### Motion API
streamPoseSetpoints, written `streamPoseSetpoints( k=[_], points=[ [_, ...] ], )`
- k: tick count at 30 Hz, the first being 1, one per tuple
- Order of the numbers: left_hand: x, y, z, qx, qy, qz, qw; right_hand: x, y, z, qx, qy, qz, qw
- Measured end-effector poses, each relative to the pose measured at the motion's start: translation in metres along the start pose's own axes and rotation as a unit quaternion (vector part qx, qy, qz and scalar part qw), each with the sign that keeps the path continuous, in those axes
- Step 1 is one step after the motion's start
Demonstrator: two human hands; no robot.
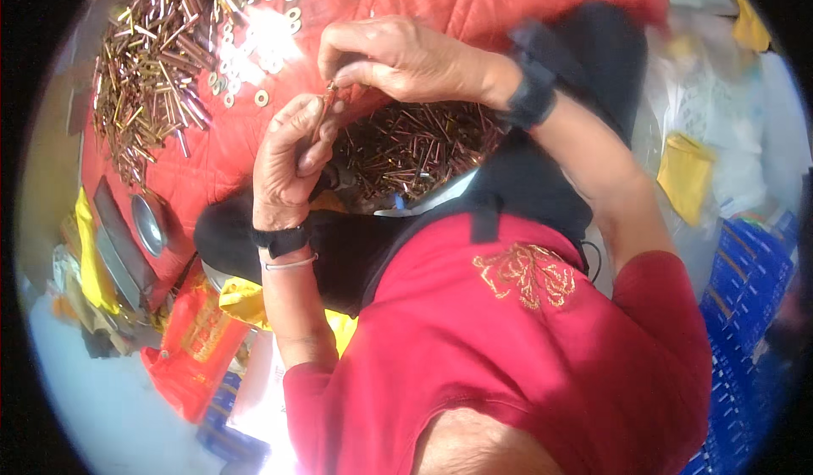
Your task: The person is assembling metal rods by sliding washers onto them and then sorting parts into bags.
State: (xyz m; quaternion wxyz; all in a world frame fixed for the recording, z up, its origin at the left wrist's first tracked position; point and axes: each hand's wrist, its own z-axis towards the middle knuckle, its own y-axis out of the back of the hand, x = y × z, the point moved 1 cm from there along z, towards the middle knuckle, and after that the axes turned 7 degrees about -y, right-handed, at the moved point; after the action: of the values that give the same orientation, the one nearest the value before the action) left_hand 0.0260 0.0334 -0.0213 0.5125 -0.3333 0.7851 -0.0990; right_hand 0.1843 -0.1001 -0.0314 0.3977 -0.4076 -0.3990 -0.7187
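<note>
My left hand (290, 157) is closed, with thumb and fingers pinching a thin copper-coloured metal bolt (329, 96) that stands up from the fingertips. Just above it, my right hand (391, 58) bends in from the right, its thumb and forefinger pinched together at the bolt's upper end. Whatever lies between the right fingertips is too small to make out. Several pale ring-shaped washers (262, 98) lie on the red quilted cloth (207, 155) to the left of my hands, partly washed out by glare. Beyond them spreads a large heap of loose bolts (161, 60).
Below my hands, more bolts (415, 149) fill a hollow between my legs. A small metal bowl (149, 223) sits at the cloth's left edge. An orange-red plastic bag (190, 352) lies at lower left, a yellow cloth (684, 174) at right, and a blue patterned mat (741, 297) beyond.
</note>
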Motion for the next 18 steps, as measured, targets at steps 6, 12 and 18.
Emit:
streamPoseSetpoints(
  k=[6,12,18],
  points=[
    [0.018,-0.040,-0.005,-0.137,-0.308,0.391,0.857,-0.006,0.001,-0.019,-0.066,-0.011,-0.222,0.973],
    [0.011,-0.053,-0.002,-0.181,-0.198,0.245,0.932,-0.003,0.012,-0.021,-0.143,0.080,-0.133,0.977],
    [0.011,-0.061,-0.010,-0.199,-0.134,0.250,0.938,-0.010,0.004,-0.007,-0.087,0.090,-0.184,0.975]
  ],
)
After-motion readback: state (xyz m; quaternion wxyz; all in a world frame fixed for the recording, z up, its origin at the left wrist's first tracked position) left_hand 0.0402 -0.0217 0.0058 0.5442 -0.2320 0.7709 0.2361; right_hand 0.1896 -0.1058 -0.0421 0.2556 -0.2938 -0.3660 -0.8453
